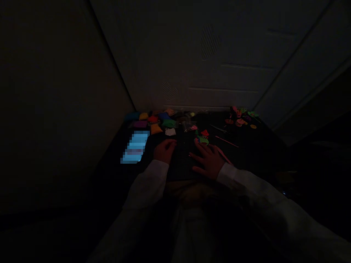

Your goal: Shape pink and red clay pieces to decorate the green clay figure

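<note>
The scene is very dark. My left hand [164, 151] is over the dark table, its fingers curled and thumb and forefinger pressed together; what they hold, if anything, is too dark to make out. To its right, my right hand [208, 161] lies with fingers spread, holding nothing. Its fingertips are at the near edge of a small green figure [203, 139] with blue and red parts; whether they touch it I cannot tell. A red pointed piece [204, 132] sits just behind that figure. Partly beneath the right hand is a pink strip [225, 155].
A lit phone [135, 147] lies at left. Several coloured packets [156, 128] line the back left, a white packet [170, 132] nearest. A thin pink stick [227, 141] and a slim pointed tool [218, 128] lie at right. Colourful small pieces [240, 122] cluster by the wall.
</note>
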`<state>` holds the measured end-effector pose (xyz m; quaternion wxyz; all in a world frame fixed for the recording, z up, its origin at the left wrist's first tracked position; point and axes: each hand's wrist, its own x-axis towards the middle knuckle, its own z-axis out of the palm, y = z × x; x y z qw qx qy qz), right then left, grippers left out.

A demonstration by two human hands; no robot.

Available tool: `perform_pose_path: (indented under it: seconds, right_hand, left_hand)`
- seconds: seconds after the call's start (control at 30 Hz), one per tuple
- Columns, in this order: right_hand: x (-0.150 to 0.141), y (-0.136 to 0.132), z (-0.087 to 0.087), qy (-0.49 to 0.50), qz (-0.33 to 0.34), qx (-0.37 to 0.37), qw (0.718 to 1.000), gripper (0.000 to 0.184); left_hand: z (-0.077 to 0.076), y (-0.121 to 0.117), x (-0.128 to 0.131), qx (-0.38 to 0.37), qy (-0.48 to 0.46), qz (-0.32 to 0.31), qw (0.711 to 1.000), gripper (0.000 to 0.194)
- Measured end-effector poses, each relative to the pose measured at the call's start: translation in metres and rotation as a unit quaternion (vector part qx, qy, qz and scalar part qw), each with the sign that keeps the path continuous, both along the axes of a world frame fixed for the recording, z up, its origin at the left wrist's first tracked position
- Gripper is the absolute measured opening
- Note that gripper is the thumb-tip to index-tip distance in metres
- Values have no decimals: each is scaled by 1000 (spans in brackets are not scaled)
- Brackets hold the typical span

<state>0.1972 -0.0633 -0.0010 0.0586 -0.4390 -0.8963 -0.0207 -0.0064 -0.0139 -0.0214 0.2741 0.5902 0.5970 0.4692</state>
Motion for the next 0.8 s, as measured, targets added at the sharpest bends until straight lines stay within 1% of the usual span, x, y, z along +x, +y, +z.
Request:
perform_pose_path:
  seconds: [0.1,0.17,0.3,0.47,0.63,0.7,0.8]
  right_hand:
    - [-2,-5,-1,-1,41,-7,999,59]
    - [-4,-5,-2,0,43,-5,999,58]
    - [-3,4,-2,13,1,12,1000,54]
    - [-3,13,-4,56,-28,27,998,50]
    - [-9,16,-8,109,-70,35,991,26]
    - [-12,18,-7,120,-72,35,990,21]
    - [-16,19,-7,130,-79,41,987,18]
  left_hand:
    - [-1,0,-1,4,2,-5,1000,23]
    - [-1,0,-1,5,1,-9,1000,23]
    - [2,-1,0,2,3,-10,1000,22]
    - [5,-3,2,-2,5,-7,1000,22]
    - [4,-2,1,-5,2,-4,1000,21]
    - [4,-2,1,-2,0,-4,1000,21]
    - [3,-2,1,2,0,-5,1000,21]
